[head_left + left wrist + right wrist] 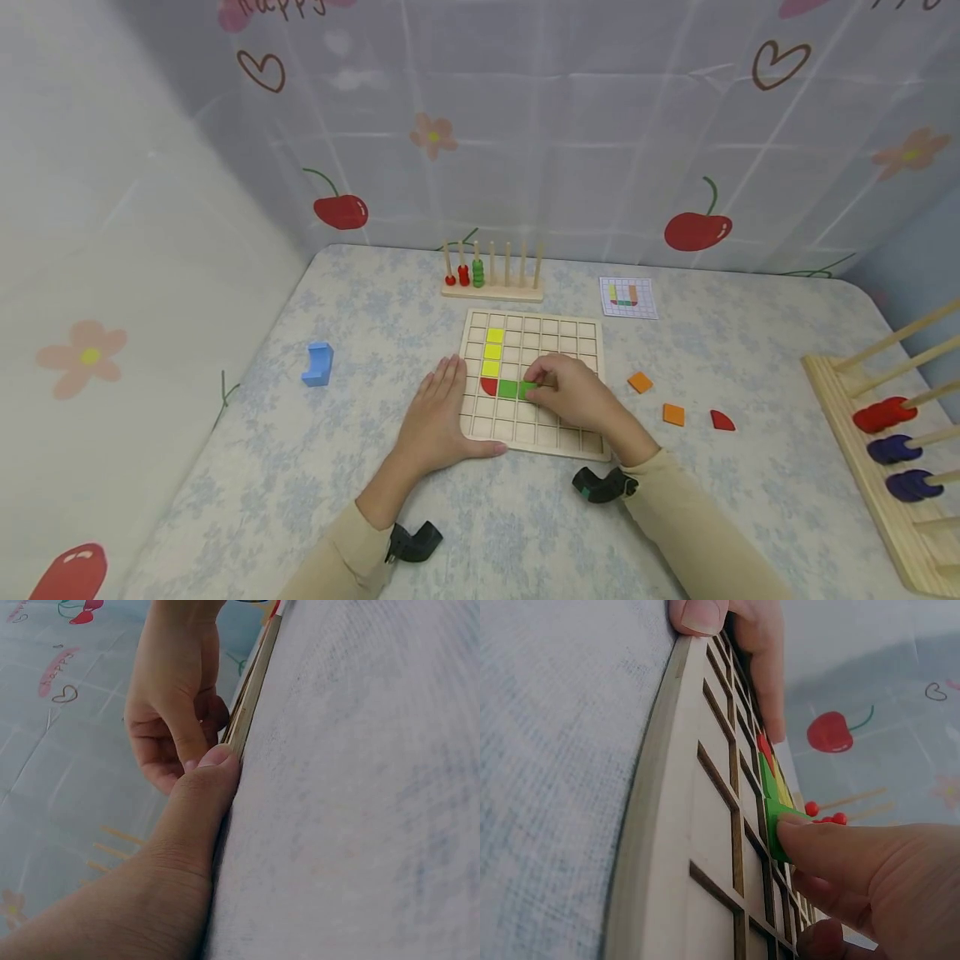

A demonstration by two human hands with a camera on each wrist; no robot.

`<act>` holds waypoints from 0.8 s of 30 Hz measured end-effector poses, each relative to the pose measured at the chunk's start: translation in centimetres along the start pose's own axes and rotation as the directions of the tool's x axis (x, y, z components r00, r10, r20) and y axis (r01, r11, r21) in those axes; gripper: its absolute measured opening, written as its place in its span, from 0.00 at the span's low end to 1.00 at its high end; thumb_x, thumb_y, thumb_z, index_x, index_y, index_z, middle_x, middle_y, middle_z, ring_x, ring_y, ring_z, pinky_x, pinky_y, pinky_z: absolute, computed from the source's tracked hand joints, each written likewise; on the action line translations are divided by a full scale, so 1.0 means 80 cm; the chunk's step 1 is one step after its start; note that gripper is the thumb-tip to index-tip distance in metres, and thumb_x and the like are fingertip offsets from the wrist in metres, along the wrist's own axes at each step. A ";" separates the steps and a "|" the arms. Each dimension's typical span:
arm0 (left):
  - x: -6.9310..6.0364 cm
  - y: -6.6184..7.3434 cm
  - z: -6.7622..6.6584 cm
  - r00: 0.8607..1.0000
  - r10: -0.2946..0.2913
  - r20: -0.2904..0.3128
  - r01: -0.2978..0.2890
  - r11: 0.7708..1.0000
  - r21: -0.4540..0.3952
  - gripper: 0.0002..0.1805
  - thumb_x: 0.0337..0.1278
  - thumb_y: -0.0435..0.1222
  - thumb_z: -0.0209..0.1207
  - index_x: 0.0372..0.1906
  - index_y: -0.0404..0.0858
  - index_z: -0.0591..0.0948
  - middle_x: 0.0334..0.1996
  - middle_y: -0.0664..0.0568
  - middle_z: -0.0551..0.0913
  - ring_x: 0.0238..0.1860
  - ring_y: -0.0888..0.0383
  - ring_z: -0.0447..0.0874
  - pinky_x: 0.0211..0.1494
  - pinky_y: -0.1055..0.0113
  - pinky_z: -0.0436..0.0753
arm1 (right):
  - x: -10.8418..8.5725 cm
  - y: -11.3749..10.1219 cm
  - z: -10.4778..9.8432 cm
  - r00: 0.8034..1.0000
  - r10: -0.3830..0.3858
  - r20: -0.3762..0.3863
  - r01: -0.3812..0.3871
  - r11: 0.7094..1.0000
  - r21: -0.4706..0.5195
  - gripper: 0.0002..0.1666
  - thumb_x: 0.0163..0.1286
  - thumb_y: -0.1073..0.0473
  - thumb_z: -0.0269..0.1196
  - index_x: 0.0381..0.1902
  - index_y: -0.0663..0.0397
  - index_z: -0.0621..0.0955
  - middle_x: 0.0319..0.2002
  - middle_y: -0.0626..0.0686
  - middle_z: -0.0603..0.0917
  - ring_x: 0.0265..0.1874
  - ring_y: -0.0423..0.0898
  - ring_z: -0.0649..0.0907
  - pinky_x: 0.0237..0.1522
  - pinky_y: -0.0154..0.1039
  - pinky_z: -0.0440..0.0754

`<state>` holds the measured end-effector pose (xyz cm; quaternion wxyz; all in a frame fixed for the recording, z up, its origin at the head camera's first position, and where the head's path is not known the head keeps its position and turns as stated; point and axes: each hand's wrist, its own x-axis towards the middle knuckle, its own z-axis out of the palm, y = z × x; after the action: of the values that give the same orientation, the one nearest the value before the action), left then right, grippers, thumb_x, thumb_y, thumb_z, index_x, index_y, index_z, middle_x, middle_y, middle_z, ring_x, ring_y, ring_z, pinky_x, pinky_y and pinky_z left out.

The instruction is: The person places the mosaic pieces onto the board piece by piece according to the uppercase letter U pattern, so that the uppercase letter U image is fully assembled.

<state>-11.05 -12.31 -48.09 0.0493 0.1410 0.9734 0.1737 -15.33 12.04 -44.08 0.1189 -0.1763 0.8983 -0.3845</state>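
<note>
A wooden grid board (540,452) lies on the table. My left hand (438,421) rests at its left side, fingers straight along the edge and thumb by the front corner. My right hand (573,392) is over the middle of the board and pinches a green square tile (773,825), whose far side is hidden by the fingers. Left of it lies another green tile (507,389) in its cell. A red quarter-round tile (489,387) comes after that, with a column of yellow square tiles (492,352) above it.
Orange tiles (673,414) and a red quarter-round tile (723,420) lie right of the board. Behind are a small bead rack (491,293) and a printed pattern card (628,298). A blue block (318,364) stands left; a larger bead rack (862,450) stands far right.
</note>
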 end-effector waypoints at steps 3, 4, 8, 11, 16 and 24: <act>-0.001 0.001 -0.001 1.000 0.000 -0.003 0.000 1.000 -0.004 0.79 0.30 0.82 0.56 0.79 0.36 0.41 0.81 0.47 0.40 0.82 0.53 0.34 0.82 0.53 0.44 | -0.001 -0.001 0.000 1.000 -0.012 -0.008 0.012 0.999 -0.030 0.08 0.64 0.56 0.70 0.40 0.44 0.84 0.40 0.45 0.82 0.34 0.42 0.78 0.38 0.39 0.77; -0.001 0.001 -0.002 1.000 0.001 -0.005 -0.001 1.000 -0.005 0.78 0.30 0.82 0.56 0.79 0.36 0.42 0.81 0.46 0.41 0.82 0.53 0.34 0.82 0.53 0.45 | -0.002 -0.002 0.000 1.000 -0.012 -0.009 0.012 0.999 -0.040 0.08 0.64 0.55 0.71 0.40 0.44 0.84 0.41 0.45 0.82 0.35 0.42 0.78 0.39 0.39 0.78; -0.001 0.001 -0.001 1.000 0.007 -0.020 -0.007 1.000 -0.009 0.78 0.30 0.81 0.58 0.79 0.35 0.43 0.81 0.45 0.42 0.82 0.52 0.36 0.82 0.52 0.46 | -0.003 -0.002 0.001 1.000 -0.019 -0.008 0.018 0.997 -0.080 0.08 0.64 0.55 0.70 0.42 0.45 0.86 0.43 0.44 0.82 0.39 0.42 0.79 0.44 0.42 0.80; -0.001 0.001 -0.001 1.000 0.009 -0.024 -0.009 1.000 -0.011 0.78 0.30 0.81 0.58 0.79 0.35 0.43 0.81 0.45 0.43 0.82 0.51 0.36 0.82 0.51 0.46 | -0.005 -0.001 0.001 0.999 -0.037 -0.003 0.036 0.992 -0.122 0.09 0.65 0.55 0.70 0.43 0.47 0.88 0.43 0.44 0.82 0.38 0.40 0.79 0.43 0.40 0.80; -0.002 0.001 0.001 1.000 0.010 -0.028 -0.010 1.000 -0.008 0.78 0.30 0.81 0.57 0.79 0.34 0.44 0.81 0.44 0.43 0.82 0.51 0.37 0.82 0.51 0.47 | -0.014 -0.002 -0.003 0.998 -0.061 0.018 0.063 0.989 -0.136 0.13 0.64 0.56 0.70 0.47 0.49 0.89 0.43 0.44 0.82 0.36 0.38 0.78 0.39 0.36 0.78; 0.000 0.000 0.002 1.000 -0.006 -0.002 0.006 1.000 -0.007 0.79 0.29 0.82 0.56 0.80 0.37 0.40 0.81 0.47 0.40 0.82 0.54 0.33 0.82 0.53 0.45 | -0.039 0.011 -0.028 0.997 -0.079 -0.003 0.079 0.995 -0.067 0.16 0.68 0.54 0.67 0.53 0.44 0.85 0.42 0.42 0.84 0.31 0.41 0.76 0.35 0.34 0.76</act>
<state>-11.03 -12.27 -48.21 0.0496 0.1376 0.9732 0.1773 -13.46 15.39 -42.95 0.0951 -0.2145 0.9032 -0.3593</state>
